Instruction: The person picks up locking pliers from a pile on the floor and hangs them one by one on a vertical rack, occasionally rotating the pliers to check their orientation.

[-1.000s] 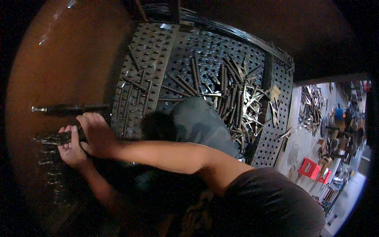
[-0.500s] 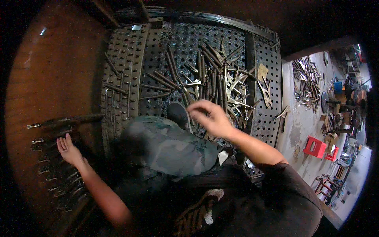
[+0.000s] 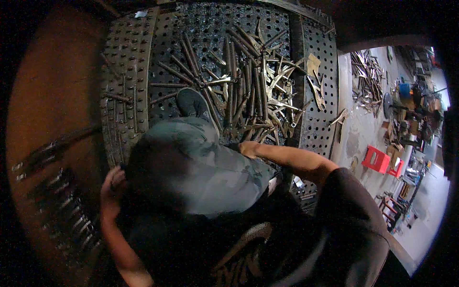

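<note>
My right hand [image 3: 248,149] is closed beside my bent leg [image 3: 210,162], at the near edge of a heap of metal tools [image 3: 260,91]. Its fingers are bunched and I cannot make out what is in them. The heap mixes long dark ribbed bars with shiny plier-like pieces. At the left, my left hand [image 3: 113,189] is near my knee, fingers loosely bent and apart, with nothing visible in them; it is dim there. My dark shoe [image 3: 193,103] touches the left side of the heap.
A perforated metal floor [image 3: 215,24] lies under the heap, with a studded strip [image 3: 126,52] along its left. Dark metal pieces [image 3: 71,205] stand in rows by a brown wall [image 3: 48,95]. Outside at right are a red stool [image 3: 376,159] and another tool pile [image 3: 367,79].
My right hand has moved down and back from above the shoe to the near edge of the heap. My left hand has drawn away from the rows of metal pieces toward my knee. The view has shifted.
</note>
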`<state>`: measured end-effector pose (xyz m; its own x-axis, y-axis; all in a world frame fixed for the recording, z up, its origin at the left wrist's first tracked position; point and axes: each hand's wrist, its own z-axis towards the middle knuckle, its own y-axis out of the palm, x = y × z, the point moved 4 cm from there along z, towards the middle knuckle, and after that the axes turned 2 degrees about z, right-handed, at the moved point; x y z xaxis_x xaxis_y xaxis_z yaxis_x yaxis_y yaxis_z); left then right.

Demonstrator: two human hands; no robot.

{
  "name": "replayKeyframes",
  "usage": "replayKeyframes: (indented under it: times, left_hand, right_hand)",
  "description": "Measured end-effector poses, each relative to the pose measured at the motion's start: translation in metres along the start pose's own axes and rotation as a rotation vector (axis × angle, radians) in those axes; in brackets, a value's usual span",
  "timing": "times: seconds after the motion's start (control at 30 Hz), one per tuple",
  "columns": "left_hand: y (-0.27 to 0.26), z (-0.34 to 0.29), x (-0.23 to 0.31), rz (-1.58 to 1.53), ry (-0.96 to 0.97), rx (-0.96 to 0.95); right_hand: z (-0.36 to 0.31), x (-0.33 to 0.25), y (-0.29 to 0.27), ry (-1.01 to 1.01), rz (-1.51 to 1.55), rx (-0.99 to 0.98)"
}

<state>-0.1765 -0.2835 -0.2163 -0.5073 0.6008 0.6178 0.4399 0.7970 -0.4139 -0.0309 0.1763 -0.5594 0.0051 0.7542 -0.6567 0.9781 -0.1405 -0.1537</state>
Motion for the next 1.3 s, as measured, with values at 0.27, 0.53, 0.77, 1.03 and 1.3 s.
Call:
replayKeyframes:
  times: [0.27,0.53,0.77,1.03,1.3]
  left_hand:
    - [-0.015,0.022,-0.003,-0.081,-0.168,-0.128]
    - [-0.039,0.063,0.011,-0.115,-0.215,-0.108]
    - [-0.040,0.060,0.051,0.017,-0.091,-0.088]
    - [-0.053,0.081,0.036,-0.016,0.042,-0.105]
    - [-0.039,0.078,0.034,0.060,0.055,-0.085]
  right_hand:
    - [-0.016,-0.020,-0.020,0.168,0.318,-0.034]
    - [-0.038,-0.034,-0.055,0.258,0.404,-0.005]
    - [-0.026,-0.024,-0.054,0.191,0.422,0.095]
    - [0.009,-0.028,-0.072,0.058,0.465,0.523]
    - [-0.140,-0.019,-0.007,0.500,0.531,0.991]
